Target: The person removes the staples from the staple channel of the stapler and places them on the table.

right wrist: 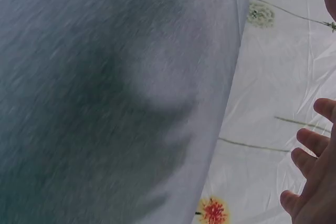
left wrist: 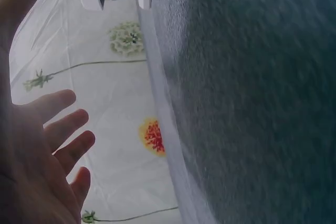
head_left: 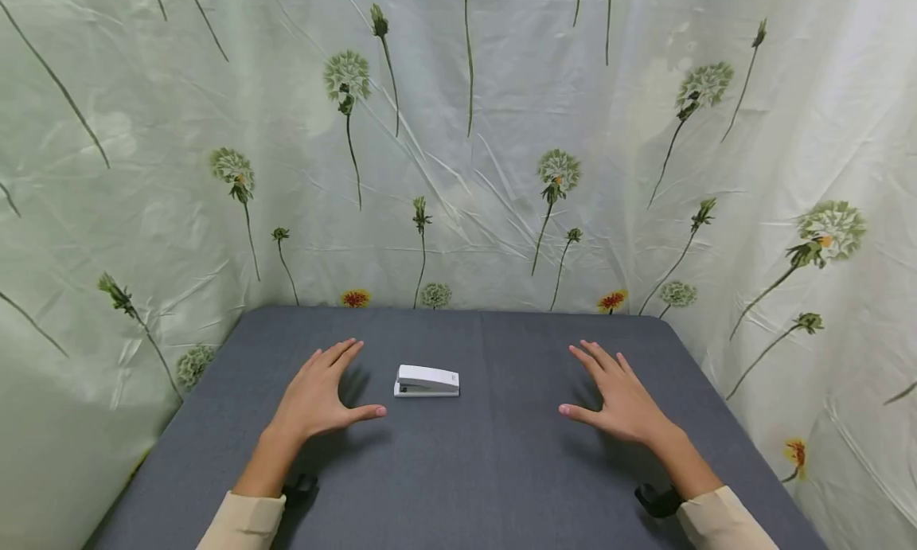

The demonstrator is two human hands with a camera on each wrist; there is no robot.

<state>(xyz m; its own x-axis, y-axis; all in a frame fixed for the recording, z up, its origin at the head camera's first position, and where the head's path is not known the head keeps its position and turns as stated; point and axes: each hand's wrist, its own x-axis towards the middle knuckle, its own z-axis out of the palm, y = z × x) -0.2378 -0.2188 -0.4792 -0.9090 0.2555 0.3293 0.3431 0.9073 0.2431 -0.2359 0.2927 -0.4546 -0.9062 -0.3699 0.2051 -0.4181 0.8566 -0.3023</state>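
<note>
Lower middle of the head frame, slightly left of centre: white stapler (head_left: 427, 381) sitting base down on the dark grey table (head_left: 494, 462), long side running left to right. Dark gap between its top arm and base at the left end, small grey mark near the right end of the top.

Left hand (head_left: 315, 399) is left of the stapler, fingers pointing up the frame, thumb pointing right. Thumb and fingers spread well apart, wide gap facing the stapler; near it, hand and stapler apart. Right hand (head_left: 622, 399) is right of centre, roughly mirrored, thumb pointing left, fingers and thumb also apart; farther from the stapler than the left one. Each hand's shadow falls on the tabletop.

Forearms come in from lower left and lower right, beige sleeves (head_left: 243, 520) on both, a dark item (head_left: 657, 501) at each wrist. Behind the table, filling the upper frame and both sides: pale curtain (head_left: 487, 184) with dandelion prints, plus orange-red flowers (head_left: 356, 298) along the table's back edge.

Left wrist frame: thumb upper left, four fingers lower left, stapler end cut off by the top edge, table on the right. Right wrist frame: fingertips along the right edge, hand shadow on the table at left and centre
</note>
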